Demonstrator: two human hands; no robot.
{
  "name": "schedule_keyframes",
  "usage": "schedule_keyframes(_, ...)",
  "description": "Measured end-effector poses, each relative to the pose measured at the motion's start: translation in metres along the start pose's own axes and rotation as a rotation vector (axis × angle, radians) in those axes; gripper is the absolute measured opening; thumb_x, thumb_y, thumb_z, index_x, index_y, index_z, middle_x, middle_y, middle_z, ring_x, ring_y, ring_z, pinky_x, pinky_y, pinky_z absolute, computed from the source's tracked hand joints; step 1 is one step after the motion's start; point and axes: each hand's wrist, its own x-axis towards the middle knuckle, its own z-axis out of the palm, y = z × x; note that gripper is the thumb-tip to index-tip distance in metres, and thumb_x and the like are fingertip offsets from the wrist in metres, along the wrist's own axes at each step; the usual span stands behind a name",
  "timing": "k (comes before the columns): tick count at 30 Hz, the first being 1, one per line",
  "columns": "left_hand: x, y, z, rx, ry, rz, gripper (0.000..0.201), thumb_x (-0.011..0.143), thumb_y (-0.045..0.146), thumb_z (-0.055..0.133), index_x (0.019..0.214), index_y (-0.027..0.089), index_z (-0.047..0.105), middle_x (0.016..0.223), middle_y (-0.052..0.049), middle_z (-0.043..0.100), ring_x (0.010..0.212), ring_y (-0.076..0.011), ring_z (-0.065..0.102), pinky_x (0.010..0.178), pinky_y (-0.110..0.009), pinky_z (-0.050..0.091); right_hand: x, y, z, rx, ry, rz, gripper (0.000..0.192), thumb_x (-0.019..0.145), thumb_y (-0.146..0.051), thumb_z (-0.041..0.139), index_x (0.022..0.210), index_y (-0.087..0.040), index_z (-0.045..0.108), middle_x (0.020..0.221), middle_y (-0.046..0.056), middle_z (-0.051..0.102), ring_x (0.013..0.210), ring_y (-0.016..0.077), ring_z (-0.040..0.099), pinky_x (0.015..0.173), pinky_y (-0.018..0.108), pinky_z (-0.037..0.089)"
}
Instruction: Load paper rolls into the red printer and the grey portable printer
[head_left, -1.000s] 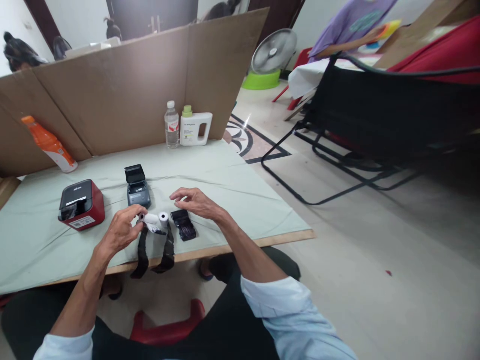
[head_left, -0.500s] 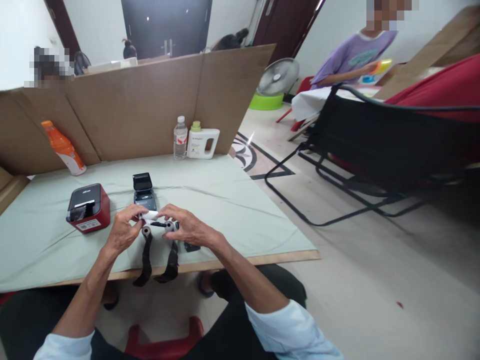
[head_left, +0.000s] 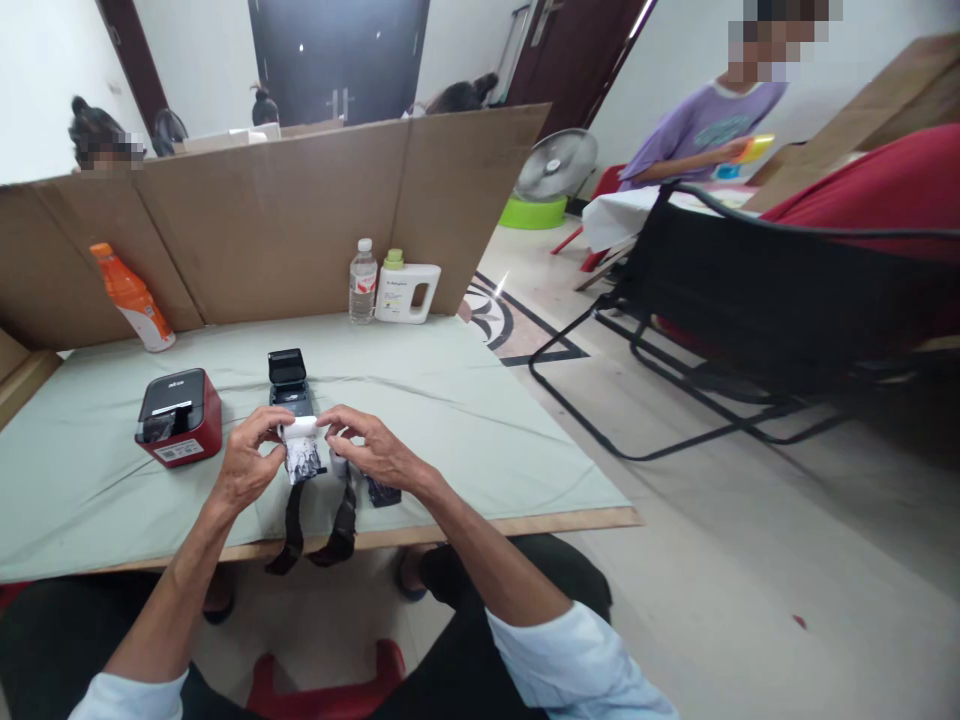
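My left hand (head_left: 251, 455) pinches the left end of a small white paper roll (head_left: 303, 425). A loose strip with a dark printed pattern (head_left: 303, 462) hangs down from this roll. At the roll's right end is my right hand (head_left: 375, 448), its forefinger against the roll and its other fingers curled. Just beyond the roll stands a small dark label printer (head_left: 291, 395) with its lid raised. Under my hands, two dark strips hang over the table's front edge, a left strip (head_left: 289, 540) and a right strip (head_left: 341, 535). A dark patterned piece (head_left: 384, 492) lies below my right hand.
A red and black printer (head_left: 180, 418) sits at left on the cloth-covered table (head_left: 480, 420). An orange bottle (head_left: 133, 298), a water bottle (head_left: 363, 285) and a white jug (head_left: 405, 290) stand along a cardboard screen (head_left: 277, 210). A black folding chair (head_left: 750, 320) is at right.
The white roll has turned, and its printed strip now hangs down toward me, covering the dark strip's rolled end on the left. My hands have stayed in nearly the same place.
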Motion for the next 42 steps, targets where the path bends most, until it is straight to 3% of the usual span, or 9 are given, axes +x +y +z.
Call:
schedule_keyframes(7, 0.009, 0.003, 0.003, -0.009, 0.004, 0.003, 0.035, 0.080, 0.006, 0.056, 0.109, 0.020, 0.071, 0.109, -0.008, 0.073, 0.099, -0.0191, 0.071, 0.079, -0.029, 0.060, 0.017, -0.008, 0.007, 0.132, 0.026, 0.142, 0.033, 0.090, -0.044, 0.070, 0.114, -0.021, 0.069, 0.105, 0.004, 0.071, 0.074, 0.0135, 0.060, 0.068, 0.028, 0.052)
schedule_keyframes(11, 0.017, 0.005, 0.011, -0.093, 0.115, -0.062, 0.034, 0.084, 0.017, 0.068, 0.117, 0.020, 0.062, 0.105, -0.006, 0.073, 0.088, -0.0166, 0.072, 0.078, -0.028, 0.062, 0.029, -0.005, 0.017, 0.384, -0.003, 0.178, 0.040, 0.085, -0.054, 0.076, 0.106, -0.020, 0.071, 0.100, 0.004, 0.073, 0.079, 0.0159, 0.067, 0.069, 0.028, 0.054)
schedule_keyframes(14, 0.020, 0.012, 0.012, -0.009, 0.135, -0.049, 0.029, 0.087, 0.020, 0.069, 0.114, 0.020, 0.063, 0.108, -0.006, 0.073, 0.086, -0.0169, 0.071, 0.079, -0.031, 0.062, 0.033, -0.004, 0.024, 0.615, 0.040, 0.261, 0.046, 0.077, -0.057, 0.083, 0.101, -0.020, 0.072, 0.094, 0.004, 0.075, 0.080, 0.0181, 0.070, 0.071, 0.029, 0.057)
schedule_keyframes(21, 0.017, 0.022, 0.010, 0.325, -0.002, 0.189, 0.051, 0.079, 0.010, 0.070, 0.128, 0.021, 0.064, 0.129, -0.012, 0.071, 0.120, -0.0303, 0.065, 0.104, -0.051, 0.056, 0.028, -0.007, 0.034, 0.946, 0.092, 0.374, 0.054, 0.062, -0.053, 0.094, 0.101, -0.019, 0.077, 0.100, 0.009, 0.079, 0.092, 0.0270, 0.073, 0.085, 0.042, 0.060)
schedule_keyframes(25, 0.015, 0.016, 0.012, 0.398, 0.022, 0.229, 0.044, 0.085, 0.008, 0.061, 0.127, 0.022, 0.066, 0.124, -0.011, 0.073, 0.119, -0.0292, 0.066, 0.105, -0.052, 0.055, 0.026, 0.000, 0.037, 0.953, 0.131, 0.359, 0.045, 0.064, -0.050, 0.093, 0.091, -0.019, 0.075, 0.091, 0.007, 0.077, 0.090, 0.0246, 0.071, 0.085, 0.042, 0.059)
schedule_keyframes(29, 0.013, 0.011, 0.010, 0.400, 0.031, 0.250, 0.041, 0.092, 0.007, 0.054, 0.127, 0.023, 0.069, 0.122, -0.011, 0.074, 0.116, -0.0264, 0.068, 0.103, -0.047, 0.057, 0.026, 0.005, 0.035, 0.868, 0.098, 0.339, 0.036, 0.068, -0.047, 0.091, 0.082, -0.019, 0.072, 0.080, 0.003, 0.071, 0.077, 0.0184, 0.066, 0.075, 0.035, 0.058)
schedule_keyframes(33, 0.009, 0.006, 0.008, 0.357, 0.032, 0.250, 0.043, 0.094, 0.004, 0.051, 0.128, 0.022, 0.070, 0.122, -0.012, 0.073, 0.117, -0.0246, 0.068, 0.103, -0.043, 0.058, 0.024, 0.005, 0.031, 0.862, 0.066, 0.359, 0.044, 0.071, -0.058, 0.087, 0.080, -0.019, 0.070, 0.073, 0.002, 0.066, 0.069, 0.0154, 0.061, 0.067, 0.030, 0.056)
schedule_keyframes(38, 0.005, 0.002, 0.008, 0.323, 0.015, 0.214, 0.043, 0.092, 0.005, 0.052, 0.126, 0.023, 0.072, 0.121, -0.010, 0.073, 0.114, -0.0235, 0.070, 0.102, -0.042, 0.059, 0.022, 0.007, 0.026, 0.830, 0.005, 0.371, 0.058, 0.078, -0.072, 0.076, 0.088, -0.016, 0.071, 0.081, 0.006, 0.070, 0.076, 0.0186, 0.065, 0.070, 0.033, 0.059)
schedule_keyframes(42, 0.002, -0.001, 0.005, 0.305, -0.002, 0.194, 0.042, 0.092, 0.004, 0.052, 0.124, 0.022, 0.073, 0.119, -0.010, 0.074, 0.111, -0.0223, 0.071, 0.099, -0.040, 0.060, 0.019, 0.010, 0.021, 0.709, 0.004, 0.375, 0.058, 0.079, -0.053, 0.084, 0.123, -0.017, 0.070, 0.089, 0.003, 0.073, 0.073, 0.0151, 0.064, 0.065, 0.027, 0.055)
